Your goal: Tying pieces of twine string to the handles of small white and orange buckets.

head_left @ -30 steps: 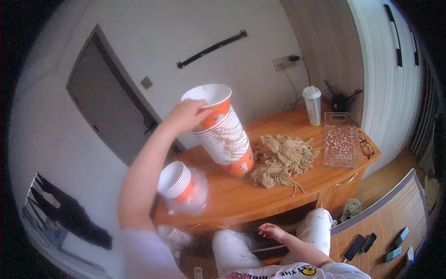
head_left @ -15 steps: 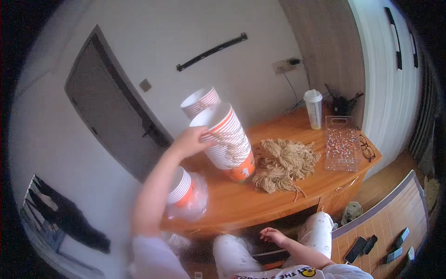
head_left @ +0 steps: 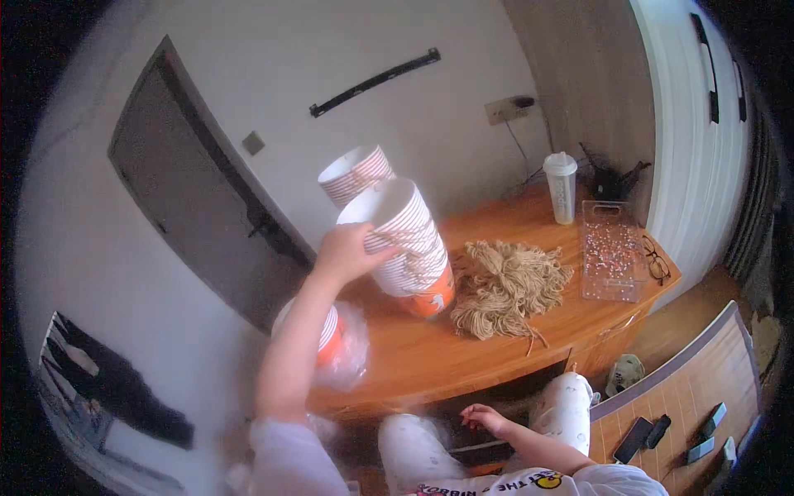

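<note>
A tall nested stack of white-and-orange paper cups (head_left: 411, 240) leans on the table, its open mouth toward the upper left. My left hand (head_left: 347, 252) is closed on the side of this stack near its top rim, fingers against the outer rims. Behind stands a second cup stack (head_left: 356, 172). Below my left forearm lies another cup stack (head_left: 328, 335) in clear plastic, partly covered by the arm. My right hand (head_left: 484, 419) rests over my lap, fingers loosely curled and apart, with nothing in it. Right of the tall stack lies a heap of tan yarn (head_left: 514, 289).
Farther right on the wooden table (head_left: 413, 364) are a lidded clear tumbler (head_left: 561, 188), a clear tray (head_left: 612, 252) of small beads and a pair of glasses (head_left: 656, 260). A phone (head_left: 633, 440) and other small items lie on a lower surface at the right.
My left forearm has shifted a little to the right, covering more of the plastic-wrapped cups. The left hand stays at the tall stack's rim. My right hand has hardly moved.
</note>
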`<move>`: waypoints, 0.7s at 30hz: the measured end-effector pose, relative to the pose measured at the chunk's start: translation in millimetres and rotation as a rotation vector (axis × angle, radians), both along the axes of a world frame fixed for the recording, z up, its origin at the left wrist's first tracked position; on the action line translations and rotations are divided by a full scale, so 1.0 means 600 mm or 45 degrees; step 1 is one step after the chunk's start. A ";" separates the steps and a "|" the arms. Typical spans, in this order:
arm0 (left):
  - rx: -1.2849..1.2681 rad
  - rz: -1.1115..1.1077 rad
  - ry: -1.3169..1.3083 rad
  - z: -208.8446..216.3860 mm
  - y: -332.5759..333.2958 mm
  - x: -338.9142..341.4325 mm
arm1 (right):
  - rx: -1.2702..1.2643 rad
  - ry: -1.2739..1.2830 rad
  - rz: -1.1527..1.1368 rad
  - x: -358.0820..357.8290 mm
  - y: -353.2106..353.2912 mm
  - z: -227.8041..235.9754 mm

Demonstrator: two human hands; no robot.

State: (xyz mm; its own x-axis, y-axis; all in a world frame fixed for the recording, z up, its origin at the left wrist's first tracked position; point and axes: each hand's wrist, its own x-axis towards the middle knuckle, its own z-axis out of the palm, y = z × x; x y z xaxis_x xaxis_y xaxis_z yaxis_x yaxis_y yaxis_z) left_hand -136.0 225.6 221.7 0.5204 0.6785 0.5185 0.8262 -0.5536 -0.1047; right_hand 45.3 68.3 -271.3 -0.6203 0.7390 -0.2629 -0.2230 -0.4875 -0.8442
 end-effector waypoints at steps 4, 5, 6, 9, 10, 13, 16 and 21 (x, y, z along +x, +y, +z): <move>0.033 -0.007 0.061 -0.014 0.008 -0.042 | -0.100 -0.084 -0.065 -0.003 0.003 0.021; 0.007 -0.058 -0.023 -0.035 0.012 -0.058 | -0.113 -0.104 -0.056 -0.001 0.003 0.014; 0.078 -0.082 -0.173 -0.045 0.001 -0.076 | -0.072 -0.094 -0.053 -0.005 0.004 0.013; 0.041 0.005 -0.501 -0.071 -0.060 -0.142 | -0.031 -0.111 -0.067 -0.004 -0.001 0.002; -0.052 0.113 -0.525 -0.066 -0.102 -0.173 | -0.018 -0.118 -0.065 -0.006 -0.004 0.007; -0.412 0.528 -0.381 -0.109 -0.183 -0.256 | -0.014 -0.151 -0.059 -0.001 -0.004 -0.003; -0.606 0.648 -0.499 -0.137 -0.229 -0.283 | -0.016 -0.196 0.004 -0.005 -0.006 -0.009; -0.606 0.470 -0.584 -0.171 -0.224 -0.325 | -0.028 -0.194 0.018 -0.017 -0.009 -0.009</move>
State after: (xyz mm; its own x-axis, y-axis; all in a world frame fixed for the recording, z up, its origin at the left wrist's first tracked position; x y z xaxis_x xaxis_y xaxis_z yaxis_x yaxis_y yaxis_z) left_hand -331.1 91.2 119.2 0.0188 0.9716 0.2359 0.8699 -0.1322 0.4751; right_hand 34.9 62.8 -277.0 -0.5825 0.7233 -0.3707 -0.0862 -0.5085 -0.8567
